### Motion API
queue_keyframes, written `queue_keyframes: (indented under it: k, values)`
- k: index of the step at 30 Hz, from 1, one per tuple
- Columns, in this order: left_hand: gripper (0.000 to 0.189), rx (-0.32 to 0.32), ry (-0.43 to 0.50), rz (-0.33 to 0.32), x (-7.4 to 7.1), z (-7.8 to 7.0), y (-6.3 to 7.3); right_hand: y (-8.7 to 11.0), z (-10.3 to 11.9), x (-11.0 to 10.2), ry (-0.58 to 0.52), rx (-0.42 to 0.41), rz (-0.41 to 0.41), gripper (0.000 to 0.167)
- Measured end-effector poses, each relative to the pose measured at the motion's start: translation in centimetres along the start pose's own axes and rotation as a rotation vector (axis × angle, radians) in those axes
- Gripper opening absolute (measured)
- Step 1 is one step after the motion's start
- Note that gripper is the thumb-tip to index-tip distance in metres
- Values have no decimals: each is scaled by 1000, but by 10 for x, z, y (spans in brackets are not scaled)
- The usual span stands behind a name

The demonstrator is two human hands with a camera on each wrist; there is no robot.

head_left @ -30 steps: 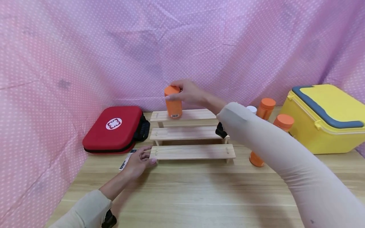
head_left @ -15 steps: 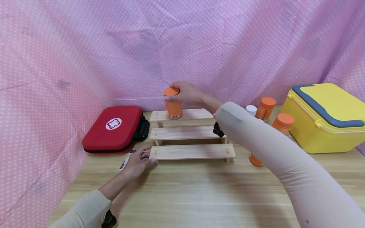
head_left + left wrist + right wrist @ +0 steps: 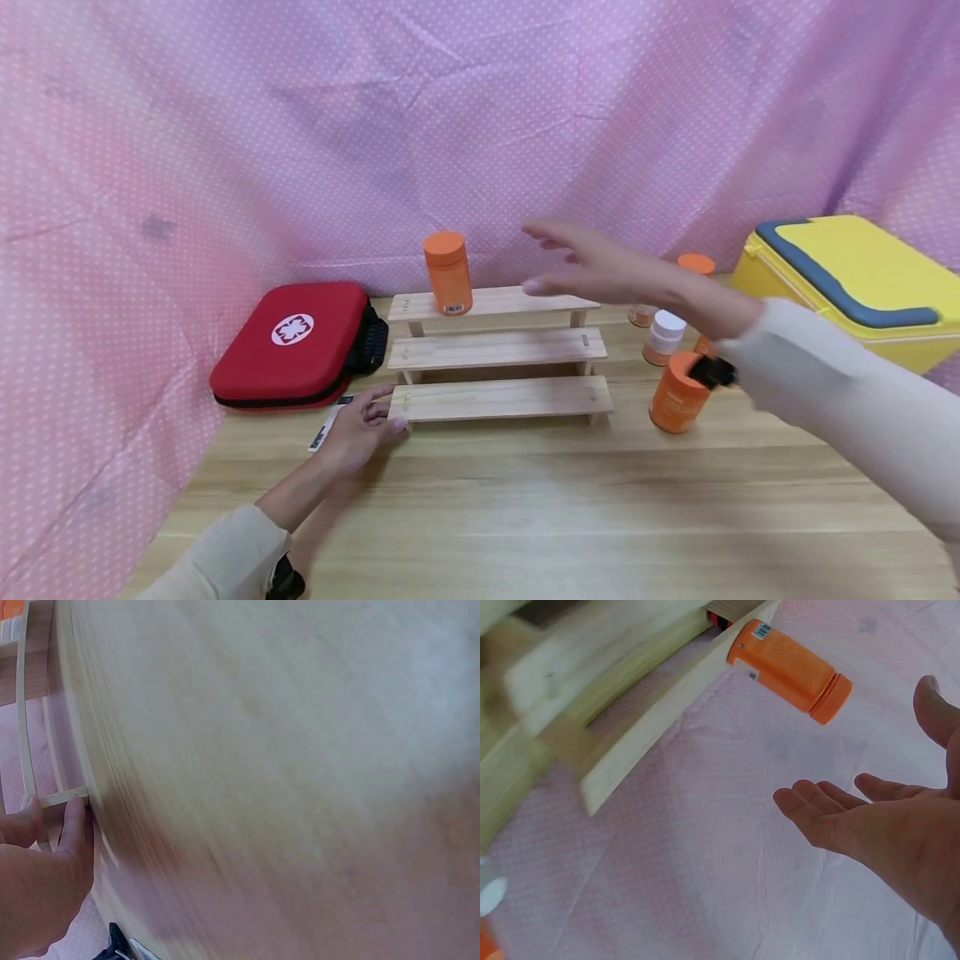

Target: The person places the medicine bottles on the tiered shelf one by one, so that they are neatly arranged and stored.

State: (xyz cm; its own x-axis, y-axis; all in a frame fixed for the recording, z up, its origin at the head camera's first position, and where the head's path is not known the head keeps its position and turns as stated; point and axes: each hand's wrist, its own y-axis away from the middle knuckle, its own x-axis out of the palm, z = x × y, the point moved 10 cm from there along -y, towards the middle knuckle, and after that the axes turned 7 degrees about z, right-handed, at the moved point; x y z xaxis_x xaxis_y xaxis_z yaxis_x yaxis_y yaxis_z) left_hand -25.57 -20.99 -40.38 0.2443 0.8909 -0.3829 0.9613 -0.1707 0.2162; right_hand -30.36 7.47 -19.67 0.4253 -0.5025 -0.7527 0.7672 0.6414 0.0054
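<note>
A three-tier wooden rack (image 3: 498, 398) stands on the table. On the left part of its top tier an orange bottle (image 3: 450, 273) with an orange lid is upright; in the right wrist view the same bottle (image 3: 784, 664) is apart from the hand. My right hand (image 3: 600, 265) hangs in the air to the right of that bottle, fingers extended and thumb spread, holding nothing. Down at the front tier's left end, my left hand (image 3: 354, 433) pinches the rack's leg (image 3: 64, 797) between thumb and fingers.
A red first-aid case (image 3: 288, 346) lies left of the rack, with a white printed strip (image 3: 322, 433) near the left hand. To the right stand an orange jar (image 3: 677, 396), a white-capped bottle (image 3: 664, 335) and other bottles, partly behind the right arm. A yellow box (image 3: 862, 275) is beyond them.
My right hand has let go of the orange bottle and moved right, fingers spreading. The bottle stays on the top tier. My left hand keeps its place at the rack.
</note>
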Motion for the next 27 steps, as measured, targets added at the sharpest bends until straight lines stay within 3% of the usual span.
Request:
queue_keyframes:
  k: [4,7,13,18,27]
  values:
    - [60,12,35,4,0,1,0,56,-27,-8,23,35,-57,74]
    - [60,10,53,10,0,1,0,94,-54,-13,61,112,-122,73]
    - [59,-4,49,6,1,2,1,147,-104,-16,99,177,-215,70]
    - [59,-4,40,10,2,1,0,169,-136,-8,102,209,-216,72]
    - [60,-5,45,12,1,1,0,174,-163,18,49,250,-136,74]
